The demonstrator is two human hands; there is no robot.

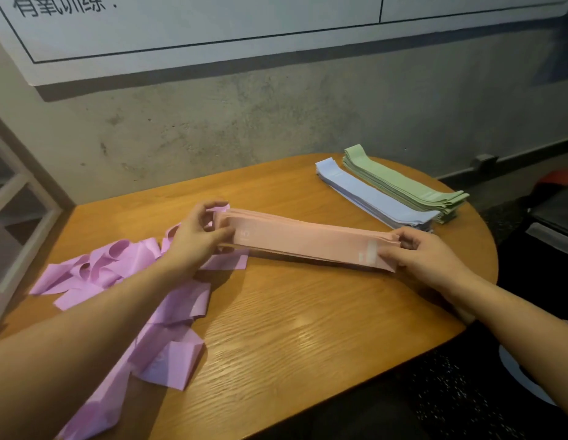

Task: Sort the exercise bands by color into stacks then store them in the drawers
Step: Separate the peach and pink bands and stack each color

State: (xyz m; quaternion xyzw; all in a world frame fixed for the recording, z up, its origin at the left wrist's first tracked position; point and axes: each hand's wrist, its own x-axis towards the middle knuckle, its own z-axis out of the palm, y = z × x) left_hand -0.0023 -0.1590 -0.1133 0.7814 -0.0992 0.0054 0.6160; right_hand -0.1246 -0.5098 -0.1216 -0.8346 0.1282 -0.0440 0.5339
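Note:
A stack of peach-pink exercise bands (308,239) lies stretched across the middle of the wooden table (308,328). My left hand (197,236) grips its left end, fingers curled round it. My right hand (419,252) pinches its right end. A loose heap of purple bands (168,312) sprawls on the left of the table, partly under my left forearm. At the far right lie a neat blue stack (371,198) and, touching it behind, a neat green stack (403,182).
The table stands against a grey concrete wall (276,115) with a whiteboard (181,33) above. A white frame with glass (19,211) is at the left. Dark floor and dark objects lie to the right of the table's rounded edge.

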